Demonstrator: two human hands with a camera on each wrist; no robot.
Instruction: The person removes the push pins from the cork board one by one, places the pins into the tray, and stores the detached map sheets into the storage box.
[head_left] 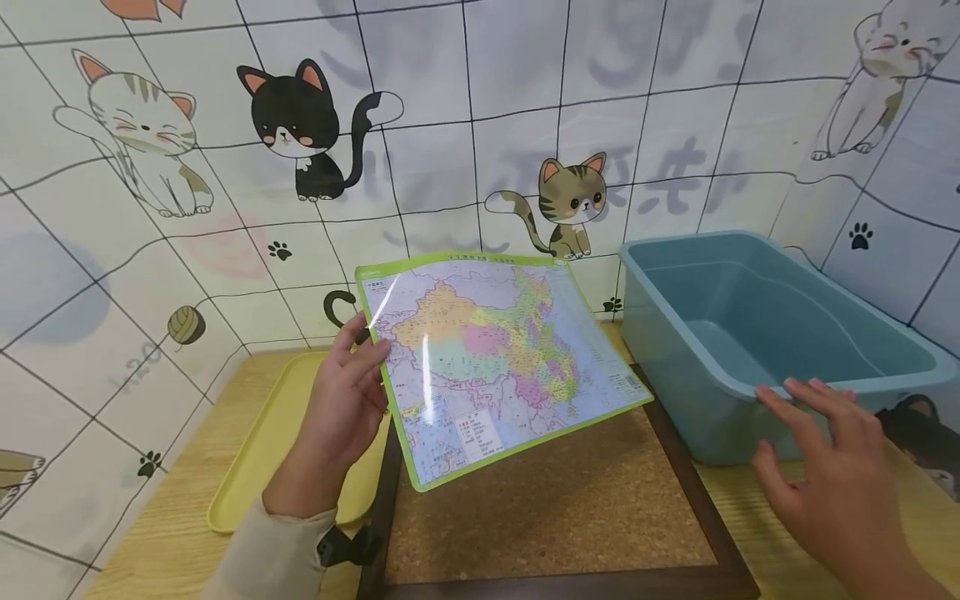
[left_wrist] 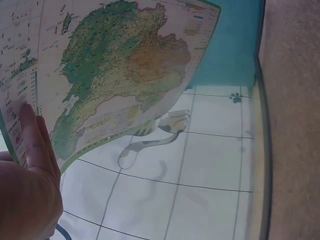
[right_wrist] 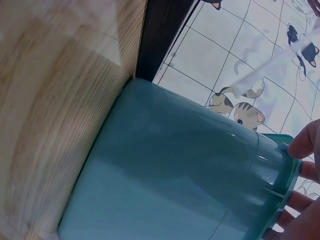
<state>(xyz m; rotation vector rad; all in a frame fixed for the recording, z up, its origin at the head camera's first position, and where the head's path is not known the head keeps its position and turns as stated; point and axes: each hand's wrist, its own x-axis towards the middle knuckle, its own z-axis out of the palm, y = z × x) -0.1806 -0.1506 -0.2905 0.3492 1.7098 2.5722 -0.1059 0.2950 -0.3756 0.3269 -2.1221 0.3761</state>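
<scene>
My left hand (head_left: 341, 408) pinches the left edge of a glossy map sheet (head_left: 487, 350) with a green border, tilted above a cork board (head_left: 547, 525). The front shows a map in many colours. In the left wrist view, the sheet's other side bears a green and brown relief map (left_wrist: 125, 55), with my fingers (left_wrist: 37, 140) along its edge. At the right, my right hand (head_left: 832, 475) has its fingers spread at the near rim of a blue plastic bin (head_left: 675, 358). The right wrist view has the fingertips right at that rim.
A yellow tray (head_left: 262, 442) lies on the wooden table (head_left: 165, 517), left of the cork board and partly behind my left arm. The board has a dark wooden frame (head_left: 720, 533). Behind everything stands a white wall (head_left: 465, 183) with cat drawings. A dark object (head_left: 918, 433) sits behind my right hand.
</scene>
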